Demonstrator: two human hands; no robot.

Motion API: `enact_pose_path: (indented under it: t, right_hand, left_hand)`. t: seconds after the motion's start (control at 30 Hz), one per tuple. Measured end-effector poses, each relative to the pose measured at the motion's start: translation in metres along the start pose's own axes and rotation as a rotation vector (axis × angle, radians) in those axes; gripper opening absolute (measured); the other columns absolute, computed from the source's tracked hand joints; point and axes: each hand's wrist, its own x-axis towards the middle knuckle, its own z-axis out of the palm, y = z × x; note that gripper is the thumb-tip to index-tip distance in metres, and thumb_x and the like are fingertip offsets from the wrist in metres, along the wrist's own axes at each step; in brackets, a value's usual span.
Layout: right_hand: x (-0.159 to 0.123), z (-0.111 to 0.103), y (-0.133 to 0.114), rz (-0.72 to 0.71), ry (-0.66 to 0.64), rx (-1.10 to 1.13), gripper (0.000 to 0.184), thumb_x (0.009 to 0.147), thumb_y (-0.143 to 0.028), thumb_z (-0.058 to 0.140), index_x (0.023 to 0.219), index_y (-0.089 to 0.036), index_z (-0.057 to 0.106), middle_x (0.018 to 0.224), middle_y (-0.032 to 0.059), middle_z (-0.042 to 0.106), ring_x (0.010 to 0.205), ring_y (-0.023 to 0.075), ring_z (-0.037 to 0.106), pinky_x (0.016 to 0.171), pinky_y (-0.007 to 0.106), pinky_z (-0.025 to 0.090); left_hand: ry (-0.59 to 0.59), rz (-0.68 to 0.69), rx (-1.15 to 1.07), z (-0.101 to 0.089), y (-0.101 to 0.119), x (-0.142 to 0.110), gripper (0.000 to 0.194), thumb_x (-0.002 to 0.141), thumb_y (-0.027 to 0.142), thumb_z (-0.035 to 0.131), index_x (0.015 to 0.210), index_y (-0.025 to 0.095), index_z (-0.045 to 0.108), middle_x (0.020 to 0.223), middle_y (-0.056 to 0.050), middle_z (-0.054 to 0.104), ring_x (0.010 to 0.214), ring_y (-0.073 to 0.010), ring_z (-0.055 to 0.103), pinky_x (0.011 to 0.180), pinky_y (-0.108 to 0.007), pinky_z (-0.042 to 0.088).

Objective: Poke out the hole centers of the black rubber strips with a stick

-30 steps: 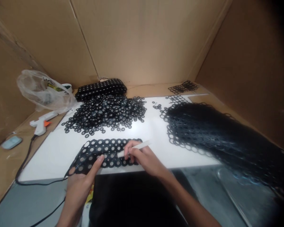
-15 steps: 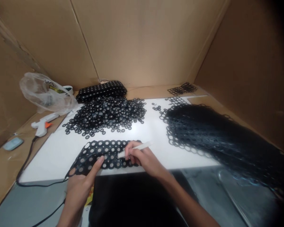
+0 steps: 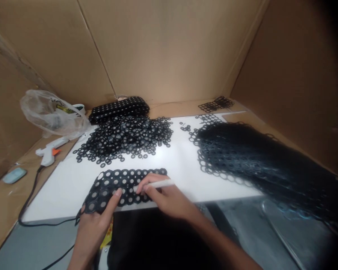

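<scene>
A black sheet of joined rings (image 3: pixel 124 183) lies at the near edge of the white board (image 3: pixel 174 157). My left hand (image 3: pixel 97 221) holds the sheet's near left edge, thumb pressed on top, fingers hidden under it. My right hand (image 3: pixel 165 197) pinches a thin white stick (image 3: pixel 154 184), whose tip touches the sheet near its middle.
Loose black rings (image 3: pixel 124 137) are heaped at the back of the board. A big pile of black ring mesh (image 3: pixel 259 157) fills the right. A white glue gun (image 3: pixel 49 150), its black cord (image 3: pixel 28 198) and a plastic bag (image 3: pixel 49 114) lie left. Cardboard walls (image 3: pixel 169 48) enclose the space.
My right hand and the white stick have moved left and nearer, the stick lying flatter with its tip further left on the sheet. My left hand barely shifted.
</scene>
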Motion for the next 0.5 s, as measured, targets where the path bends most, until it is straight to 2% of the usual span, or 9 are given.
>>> enact_pose_path:
  t: [0.1,0.23,0.33,0.43,0.5]
  right_hand:
    - [-0.001,-0.002,-0.002,-0.010,0.027,0.015,0.024,0.109,-0.017,0.054,0.101,-0.019,0.077,0.100,0.0039,0.077,0.092,0.0174,0.071,0.084,0.028,0.055]
    - [-0.002,-0.002,-0.005,-0.053,0.020,-0.030,0.023,0.108,-0.018,0.055,0.102,-0.019,0.077,0.099,0.0034,0.075,0.092,0.0174,0.070,0.087,0.029,0.052]
    - [-0.001,-0.002,-0.004,-0.009,0.024,0.015,0.024,0.103,-0.014,0.054,0.093,-0.020,0.075,0.092,0.0016,0.073,0.087,0.0165,0.067,0.082,0.028,0.051]
    - [0.000,-0.003,-0.001,0.135,0.101,0.158,0.025,0.095,-0.009,0.049,0.081,-0.020,0.066,0.079,-0.0012,0.064,0.070,0.0139,0.057,0.066,0.026,0.045]
    - [0.001,-0.004,0.001,0.209,0.146,0.242,0.022,0.092,-0.010,0.047,0.079,-0.020,0.062,0.075,-0.0022,0.059,0.063,0.0130,0.051,0.059,0.026,0.040]
  left_hand:
    - [-0.070,-0.117,-0.063,0.012,0.019,-0.001,0.049,0.093,0.068,0.066,0.109,0.026,0.084,0.117,-0.010,0.084,0.122,-0.0383,0.075,0.119,-0.054,0.053]
    - [-0.093,-0.193,-0.126,0.030,0.037,-0.001,0.052,0.091,0.069,0.069,0.111,0.024,0.083,0.104,-0.009,0.083,0.101,-0.0340,0.080,0.101,-0.046,0.063]
    - [-0.077,-0.212,-0.072,0.034,0.035,0.002,0.051,0.092,0.070,0.066,0.107,0.024,0.084,0.085,-0.008,0.079,0.089,-0.0333,0.078,0.092,-0.045,0.064]
    - [-0.109,-0.182,-0.027,0.028,0.026,0.004,0.045,0.092,0.066,0.065,0.105,0.027,0.084,0.066,-0.004,0.070,0.074,-0.0309,0.074,0.083,-0.041,0.063]
    - [-0.148,-0.154,-0.011,0.022,0.021,0.005,0.041,0.090,0.064,0.066,0.104,0.029,0.084,0.061,-0.002,0.067,0.066,-0.0288,0.070,0.076,-0.038,0.061]
